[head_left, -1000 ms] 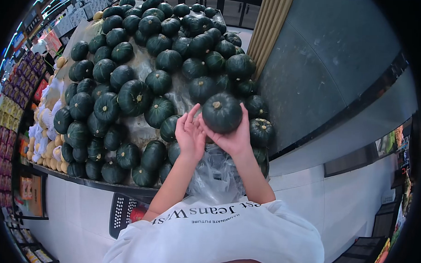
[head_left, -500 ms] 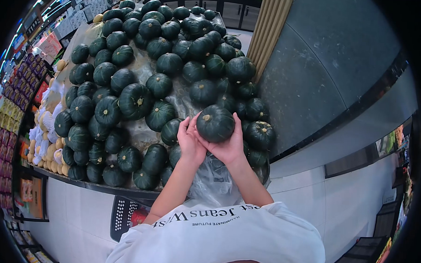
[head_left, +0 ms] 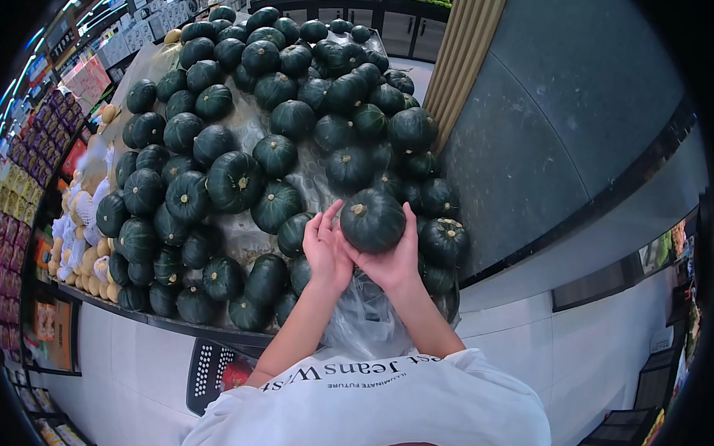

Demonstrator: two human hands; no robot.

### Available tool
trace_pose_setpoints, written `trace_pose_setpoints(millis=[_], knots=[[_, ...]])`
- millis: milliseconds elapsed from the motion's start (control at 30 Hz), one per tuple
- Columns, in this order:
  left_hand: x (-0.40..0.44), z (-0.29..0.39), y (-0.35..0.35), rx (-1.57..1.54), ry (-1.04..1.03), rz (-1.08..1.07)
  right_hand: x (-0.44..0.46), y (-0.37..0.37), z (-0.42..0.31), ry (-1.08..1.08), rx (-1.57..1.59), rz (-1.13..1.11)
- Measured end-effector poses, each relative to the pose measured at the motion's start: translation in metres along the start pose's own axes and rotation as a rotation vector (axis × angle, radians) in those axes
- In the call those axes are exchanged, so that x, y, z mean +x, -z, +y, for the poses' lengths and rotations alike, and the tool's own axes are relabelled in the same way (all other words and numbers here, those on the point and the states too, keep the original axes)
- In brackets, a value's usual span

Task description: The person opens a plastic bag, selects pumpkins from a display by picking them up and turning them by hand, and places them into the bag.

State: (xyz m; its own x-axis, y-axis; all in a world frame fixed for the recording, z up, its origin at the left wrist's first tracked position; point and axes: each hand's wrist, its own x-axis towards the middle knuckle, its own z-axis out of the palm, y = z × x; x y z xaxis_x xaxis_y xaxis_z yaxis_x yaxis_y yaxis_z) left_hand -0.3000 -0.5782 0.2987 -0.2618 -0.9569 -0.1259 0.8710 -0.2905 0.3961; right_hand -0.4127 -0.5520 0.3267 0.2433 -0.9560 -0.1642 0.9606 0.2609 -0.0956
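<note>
A round dark-green kabocha pumpkin (head_left: 373, 220), its pale stem stub facing up, rests in my right hand (head_left: 396, 260). The thumb lies along its right side and the fingers cup it from below. Close against its left side is my left hand (head_left: 328, 253), palm up with fingers stretched out; whether it bears any weight I cannot tell. Between my forearms lies a crumpled clear plastic bag (head_left: 362, 314). Many more pumpkins (head_left: 234, 181) cover the display stand around and beyond my hands.
Butternut-shaped pale squash (head_left: 81, 245), some in white foam nets, line the stand's left end. A dark wall panel (head_left: 565, 128) with a wooden slatted edge (head_left: 463, 61) rises on the right. Below the stand's front edge sits a dark basket (head_left: 206, 375) with something red inside.
The pumpkin in my right hand has shifted slightly away from my left hand, whose fingers show a little more apart from it. The whole view has moved slightly.
</note>
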Motion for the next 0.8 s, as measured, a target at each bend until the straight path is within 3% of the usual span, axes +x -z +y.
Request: trace_pose_setpoints(millis=[200,233,333,467,567,667,700,800], knots=[[-0.002,0.002,-0.005,-0.027,-0.026,0.030,-0.004,-0.026,-0.009,0.106,0.009,-0.247],[0.000,0.000,-0.001,-0.075,-0.042,-0.038,-0.009,-0.018,-0.008,0.084,0.005,-0.165],[-0.001,0.001,-0.002,0.005,-0.058,0.045,-0.007,0.006,-0.004,0.033,0.065,0.044],[0.003,-0.002,0.006,0.037,-0.040,0.037,-0.007,-0.003,-0.004,0.035,0.073,0.043],[-0.004,0.002,-0.007,0.040,-0.031,0.024,-0.013,-0.050,-0.006,0.126,-0.064,-0.060],[-0.014,0.009,-0.020,0.009,0.042,0.009,-0.007,-0.045,-0.008,0.520,-0.481,0.025],[-0.012,0.009,-0.014,-0.045,0.100,-0.082,-0.011,-0.042,-0.009,0.531,-0.515,0.012],[-0.008,0.011,-0.009,-0.132,0.295,0.027,-0.008,-0.011,-0.009,0.619,-0.592,0.088]])
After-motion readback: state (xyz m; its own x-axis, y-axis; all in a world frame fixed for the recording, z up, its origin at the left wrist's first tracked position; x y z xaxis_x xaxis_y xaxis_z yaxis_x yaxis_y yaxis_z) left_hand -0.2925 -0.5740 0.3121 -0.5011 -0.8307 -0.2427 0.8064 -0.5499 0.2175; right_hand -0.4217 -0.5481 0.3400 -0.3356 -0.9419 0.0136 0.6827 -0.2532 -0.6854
